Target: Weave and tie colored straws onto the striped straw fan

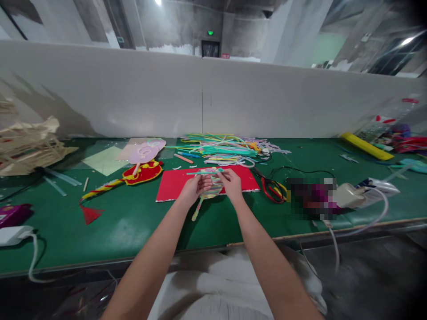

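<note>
A teal pipe cleaner (192, 173) runs sideways between my hands. My left hand (195, 189) has its palm partly turned up and its fingers curled, with the left part of the pipe cleaner in its grip. The thumb and fingers of my right hand (232, 183) pinch the other end. Just beneath and between them is a small pastel striped fan shape (211, 192), its wrapped handle (196, 210) pointing down and left; my fingers hide part of it. A red board (171, 186) with a white edge lies under the fan.
Behind the board spreads a pile of coloured pipe cleaners (223, 149). Red-handled scissors (271, 191) lie at the right, near a glue gun (348, 195) and its cable. A red-and-yellow fan (142, 173) with a tassel (91, 214) lies left. Wooden pieces (30, 144) stand farther left.
</note>
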A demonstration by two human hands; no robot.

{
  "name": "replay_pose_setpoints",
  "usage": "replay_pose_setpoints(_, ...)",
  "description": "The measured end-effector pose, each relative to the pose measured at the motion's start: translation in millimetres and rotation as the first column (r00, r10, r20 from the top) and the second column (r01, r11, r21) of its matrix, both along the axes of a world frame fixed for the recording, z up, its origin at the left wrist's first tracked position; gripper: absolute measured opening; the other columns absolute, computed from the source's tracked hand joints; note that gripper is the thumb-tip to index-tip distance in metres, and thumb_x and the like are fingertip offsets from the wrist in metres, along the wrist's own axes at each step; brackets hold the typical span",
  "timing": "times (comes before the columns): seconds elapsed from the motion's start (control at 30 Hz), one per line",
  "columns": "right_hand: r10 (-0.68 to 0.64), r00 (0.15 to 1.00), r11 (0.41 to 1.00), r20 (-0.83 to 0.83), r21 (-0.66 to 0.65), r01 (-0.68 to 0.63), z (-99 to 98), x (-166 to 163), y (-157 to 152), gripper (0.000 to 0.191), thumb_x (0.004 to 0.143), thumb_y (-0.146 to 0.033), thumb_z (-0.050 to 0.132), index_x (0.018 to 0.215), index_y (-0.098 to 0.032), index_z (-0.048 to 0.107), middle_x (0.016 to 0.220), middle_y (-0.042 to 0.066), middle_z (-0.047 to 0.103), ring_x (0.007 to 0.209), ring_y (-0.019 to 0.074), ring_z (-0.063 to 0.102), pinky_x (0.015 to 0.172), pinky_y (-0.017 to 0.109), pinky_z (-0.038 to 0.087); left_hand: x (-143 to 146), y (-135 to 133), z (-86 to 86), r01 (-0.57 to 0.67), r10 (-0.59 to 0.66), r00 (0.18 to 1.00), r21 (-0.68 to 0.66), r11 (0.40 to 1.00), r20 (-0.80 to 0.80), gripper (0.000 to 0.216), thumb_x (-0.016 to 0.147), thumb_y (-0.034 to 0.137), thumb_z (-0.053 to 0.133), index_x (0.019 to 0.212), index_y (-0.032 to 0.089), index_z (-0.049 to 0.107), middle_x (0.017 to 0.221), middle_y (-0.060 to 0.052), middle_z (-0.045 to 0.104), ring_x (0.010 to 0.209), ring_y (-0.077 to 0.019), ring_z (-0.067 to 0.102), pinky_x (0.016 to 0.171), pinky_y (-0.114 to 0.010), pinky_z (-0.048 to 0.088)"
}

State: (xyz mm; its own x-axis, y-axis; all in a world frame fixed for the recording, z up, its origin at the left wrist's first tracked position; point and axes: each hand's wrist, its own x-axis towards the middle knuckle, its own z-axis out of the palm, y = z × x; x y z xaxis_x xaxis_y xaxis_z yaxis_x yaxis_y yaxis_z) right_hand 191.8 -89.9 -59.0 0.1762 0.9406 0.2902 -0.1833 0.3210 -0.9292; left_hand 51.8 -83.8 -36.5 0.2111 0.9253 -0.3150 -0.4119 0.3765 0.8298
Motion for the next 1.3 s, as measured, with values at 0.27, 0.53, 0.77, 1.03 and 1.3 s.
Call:
replay_pose_setpoints(0.27, -0.178, 0.915, 0.969, 0.363, 0.228, 0.098, -1.1, 3, -6, 0.015, 0.074, -0.029, 0.056, 0.081, -0.019, 0.065, 0.084, 0.003, 0.067, 0.075, 0.0159, 0.062, 0.070, 0.028, 0.050, -11, -8, 11.2, 0.284, -0.181, 0.888, -0.196, 0.939, 0.422, 0.032, 0.089, 0.020, 0.029, 0.085, 0.006, 0.057, 0.053, -0.004, 0.060, 0.043, -0.0070, 0.058, 0.041, -0.012, 0.048)
replay_pose_setpoints(0.53, -0.218, 0.854, 0.966, 0.473, 0.227, 0.122, -3.6, 1, -6, 0.016, 0.074, -0.028, 0.056, 0.083, -0.020, 0.067, 0.079, 0.002, 0.068, 0.071, 0.0172, 0.063, 0.070, 0.028, 0.051, -9, -4, 5.1, 0.241, -0.105, 0.893, -0.267, 0.933, 0.439, 0.027, 0.087, 0.014, 0.031, 0.072, 0.009, 0.053, 0.047, -0.001, 0.055, 0.041, -0.0076, 0.056, 0.041, -0.014, 0.048)
replay_pose_setpoints(0.77, -0.230, 0.830, 0.965, 0.508, 0.231, 0.126, -2.5, 0, -6, 0.018, 0.074, -0.031, 0.056, 0.082, -0.020, 0.067, 0.077, 0.001, 0.069, 0.067, 0.0170, 0.064, 0.067, 0.029, 0.051, -10, -5, 7.8, 0.228, -0.068, 0.883, -0.299, 0.927, 0.464, 0.025, 0.086, 0.014, 0.032, 0.072, 0.010, 0.052, 0.048, -0.001, 0.054, 0.040, -0.0061, 0.055, 0.041, -0.012, 0.046)
replay_pose_setpoints(1.03, -0.302, 0.766, 0.942, 0.567, 0.304, 0.146, -5.3, 2, -6, 0.018, 0.078, -0.028, 0.051, 0.086, -0.021, 0.066, 0.080, 0.002, 0.069, 0.068, 0.0158, 0.064, 0.068, 0.027, 0.051, -11, -6, 4.2, 0.351, -0.123, 0.785, -0.272, 0.896, 0.608, 0.023, 0.086, 0.014, 0.032, 0.083, 0.008, 0.054, 0.060, -0.004, 0.061, 0.049, -0.0072, 0.060, 0.043, -0.011, 0.048)
replay_pose_setpoints(1.3, -0.290, 0.731, 0.932, 0.618, 0.357, 0.068, 0.5, 2, -11, 0.021, 0.081, -0.023, 0.047, 0.093, -0.023, 0.065, 0.094, 0.002, 0.068, 0.085, 0.0164, 0.063, 0.080, 0.028, 0.050, -11, -6, 8.5, 0.315, -0.113, 0.805, -0.258, 0.914, 0.582, 0.025, 0.087, 0.018, 0.032, 0.080, 0.009, 0.053, 0.055, -0.003, 0.059, 0.045, -0.0068, 0.057, 0.042, -0.012, 0.047)
